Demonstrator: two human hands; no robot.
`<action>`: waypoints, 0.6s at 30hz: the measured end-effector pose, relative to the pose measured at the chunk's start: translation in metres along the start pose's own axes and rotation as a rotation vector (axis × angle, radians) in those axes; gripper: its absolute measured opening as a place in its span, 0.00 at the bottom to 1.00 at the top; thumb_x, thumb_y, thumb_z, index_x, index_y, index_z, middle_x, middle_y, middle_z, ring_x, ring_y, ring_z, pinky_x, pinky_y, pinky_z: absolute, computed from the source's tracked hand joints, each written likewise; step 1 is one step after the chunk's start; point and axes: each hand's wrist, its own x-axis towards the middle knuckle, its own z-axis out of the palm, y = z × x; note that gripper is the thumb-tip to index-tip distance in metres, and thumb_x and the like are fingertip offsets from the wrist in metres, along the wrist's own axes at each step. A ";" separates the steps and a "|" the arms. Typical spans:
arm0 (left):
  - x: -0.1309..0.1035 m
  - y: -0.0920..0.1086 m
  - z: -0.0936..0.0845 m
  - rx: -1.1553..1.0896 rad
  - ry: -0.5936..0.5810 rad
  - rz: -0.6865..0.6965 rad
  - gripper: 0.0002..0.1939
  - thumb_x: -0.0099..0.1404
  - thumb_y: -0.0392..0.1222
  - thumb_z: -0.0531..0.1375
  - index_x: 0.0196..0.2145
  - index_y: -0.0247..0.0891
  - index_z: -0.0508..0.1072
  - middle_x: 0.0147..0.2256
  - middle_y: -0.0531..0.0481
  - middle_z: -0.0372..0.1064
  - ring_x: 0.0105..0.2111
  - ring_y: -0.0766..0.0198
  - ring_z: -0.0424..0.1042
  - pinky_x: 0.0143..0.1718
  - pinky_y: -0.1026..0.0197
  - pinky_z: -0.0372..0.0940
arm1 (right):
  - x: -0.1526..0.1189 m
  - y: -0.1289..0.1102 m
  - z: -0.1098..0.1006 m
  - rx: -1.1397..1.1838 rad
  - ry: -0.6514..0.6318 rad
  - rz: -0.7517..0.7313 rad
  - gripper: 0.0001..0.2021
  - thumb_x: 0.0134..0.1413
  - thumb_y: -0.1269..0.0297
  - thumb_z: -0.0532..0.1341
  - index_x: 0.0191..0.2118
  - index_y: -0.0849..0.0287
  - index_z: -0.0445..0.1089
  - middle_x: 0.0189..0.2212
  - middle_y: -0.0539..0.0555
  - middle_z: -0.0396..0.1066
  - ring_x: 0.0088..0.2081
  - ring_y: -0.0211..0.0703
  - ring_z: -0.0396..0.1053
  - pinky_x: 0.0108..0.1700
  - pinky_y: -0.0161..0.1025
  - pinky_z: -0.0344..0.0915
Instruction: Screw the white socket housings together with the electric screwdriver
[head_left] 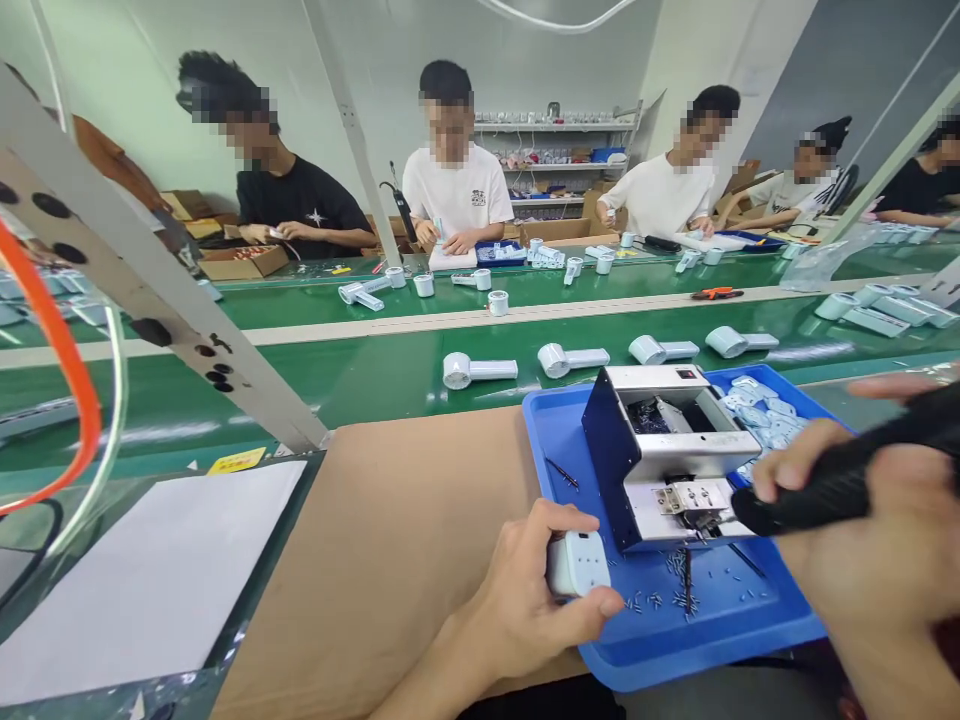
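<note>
My left hand is closed around a pale blue plastic housing, its end with small holes turned up, just left of the screw feeder. In my right hand is a black electric screwdriver, held nearly level and pointing left. The screwdriver's nose is at the front of the silver and black screw feeder; whether its bit touches a screw I cannot tell. The feeder stands in a blue tray. Small loose screws lie in the tray before it.
Pale blue flat parts fill the tray's far right corner. Brown cardboard covers the bench at left, beside a white sheet. Several handheld-fan-shaped housings lie on the green conveyor. A metal post slants at left; co-workers sit opposite.
</note>
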 end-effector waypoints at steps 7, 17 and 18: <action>0.003 0.001 0.003 -0.082 -0.039 -0.005 0.37 0.77 0.83 0.64 0.57 0.46 0.74 0.38 0.51 0.73 0.31 0.60 0.66 0.33 0.58 0.60 | -0.011 0.011 0.025 0.011 -0.096 0.023 0.14 0.68 0.58 0.80 0.48 0.44 0.75 0.44 0.48 0.72 0.21 0.41 0.68 0.15 0.42 0.66; 0.001 -0.002 0.003 -0.052 -0.061 -0.080 0.35 0.76 0.78 0.69 0.60 0.46 0.77 0.33 0.54 0.72 0.29 0.60 0.66 0.32 0.59 0.59 | -0.027 -0.066 0.063 0.032 0.040 0.163 0.28 0.64 0.32 0.84 0.65 0.20 0.83 0.57 0.50 0.62 0.24 0.35 0.57 0.16 0.48 0.69; 0.001 -0.002 0.002 -0.046 -0.059 -0.079 0.35 0.75 0.77 0.69 0.60 0.45 0.77 0.33 0.53 0.72 0.29 0.60 0.67 0.32 0.59 0.61 | -0.029 -0.072 0.071 0.037 0.041 0.171 0.26 0.69 0.33 0.81 0.68 0.20 0.82 0.58 0.51 0.62 0.24 0.36 0.55 0.16 0.49 0.70</action>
